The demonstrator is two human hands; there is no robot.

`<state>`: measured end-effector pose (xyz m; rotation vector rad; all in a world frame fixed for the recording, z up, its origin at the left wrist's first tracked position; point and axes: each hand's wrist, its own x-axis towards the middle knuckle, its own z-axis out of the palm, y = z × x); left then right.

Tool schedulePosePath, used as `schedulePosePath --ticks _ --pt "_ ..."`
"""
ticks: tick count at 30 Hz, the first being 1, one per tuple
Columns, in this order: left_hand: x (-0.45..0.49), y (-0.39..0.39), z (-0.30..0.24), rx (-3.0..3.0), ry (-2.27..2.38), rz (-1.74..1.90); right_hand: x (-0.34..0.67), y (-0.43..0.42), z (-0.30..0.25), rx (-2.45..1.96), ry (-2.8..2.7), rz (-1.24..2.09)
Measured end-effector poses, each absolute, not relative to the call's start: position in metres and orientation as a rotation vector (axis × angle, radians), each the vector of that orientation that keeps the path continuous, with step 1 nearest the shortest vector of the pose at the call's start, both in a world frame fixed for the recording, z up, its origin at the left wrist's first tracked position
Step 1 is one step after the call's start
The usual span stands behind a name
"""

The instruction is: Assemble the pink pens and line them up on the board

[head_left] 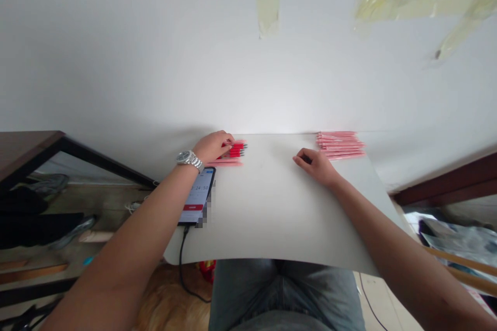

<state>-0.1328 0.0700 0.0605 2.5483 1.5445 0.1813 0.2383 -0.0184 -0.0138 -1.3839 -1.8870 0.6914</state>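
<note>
"Head view: tabletop (264,212) progress?"
"Partway, I'd judge. Left hand (212,148) far left, grip narrow, can't tell if holding; right hand (318,168) curled, contents unclear too."
"Smaller stuff?"
"Pink bundle (341,144) far right; red pens (235,153) far left, partly under left hand. Which side's finished, can't tell."

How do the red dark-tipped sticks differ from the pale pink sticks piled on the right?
The red sticks have dark tips; the pink sticks are paler. The left hand partly covers the red sticks; the right hand is beside the pink sticks. Both lie on the white table.
</note>
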Motion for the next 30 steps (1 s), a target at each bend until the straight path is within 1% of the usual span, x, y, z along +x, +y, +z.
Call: schedulePosePath --ticks 4,12,19,30 --pt "-0.128 0.075 0.065 2.568 1.601 0.11 0.239 -0.018 -0.015 -1.385 -1.89 0.682" --pt "-0.128 0.083 0.063 2.604 1.663 0.1 0.239 -0.017 -0.016 -1.377 -1.91 0.656" --pt "-0.128 0.087 0.06 2.625 1.727 -0.01 0.238 -0.017 -0.016 -1.381 -1.898 0.679" --pt "-0.126 0.091 0.062 2.622 1.771 -0.042 0.237 -0.018 -0.013 -1.395 -1.899 0.664"
